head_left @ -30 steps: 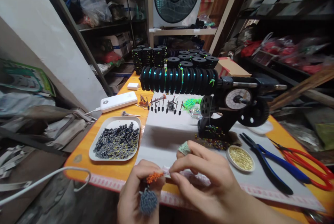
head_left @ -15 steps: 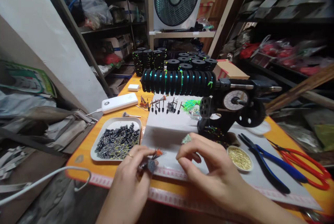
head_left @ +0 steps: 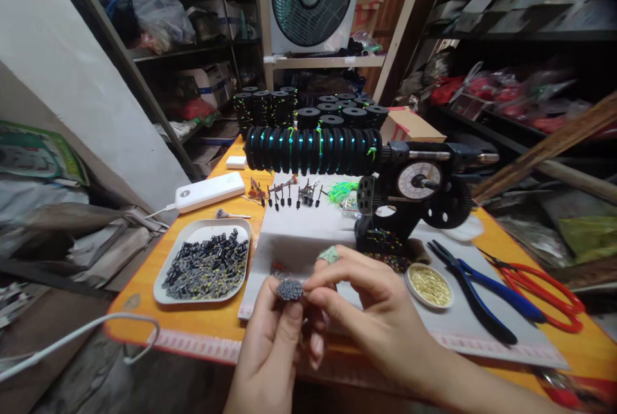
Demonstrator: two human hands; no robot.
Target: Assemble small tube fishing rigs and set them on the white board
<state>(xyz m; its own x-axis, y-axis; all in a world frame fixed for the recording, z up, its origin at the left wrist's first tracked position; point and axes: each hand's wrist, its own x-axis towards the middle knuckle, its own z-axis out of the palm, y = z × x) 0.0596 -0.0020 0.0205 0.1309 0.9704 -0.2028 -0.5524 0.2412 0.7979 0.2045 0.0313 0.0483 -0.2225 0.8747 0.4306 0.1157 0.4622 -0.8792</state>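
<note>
My left hand (head_left: 270, 343) is closed around a bundle of thin grey-ended pieces (head_left: 290, 290), their round ends packed together and facing up toward me. Orange and dark bits poke out behind the bundle. My right hand (head_left: 366, 301) pinches at the bundle's right edge with thumb and forefinger; anything small between the fingertips is hidden. Green tape (head_left: 328, 254) wraps one right finger. To the left, a white tray (head_left: 161, 295) holds many small black and grey cylinders, some yellow-tipped. A small white dish (head_left: 450, 303) of gold-coloured pieces (head_left: 430, 285) lies beyond my right hand.
A black winding machine (head_left: 414, 189) carries a row of black spools (head_left: 313, 150) across the table. Blue-handled pliers (head_left: 482, 292) and red-handled scissors (head_left: 544, 292) rest at right. A white power bank (head_left: 210, 191), small upright dark parts (head_left: 289, 195) and stacked spools (head_left: 263, 108) stand farther back.
My left hand has moved right and turned the bundle so its ends face up. My right hand has come left to meet it. The view has shifted slightly right.
</note>
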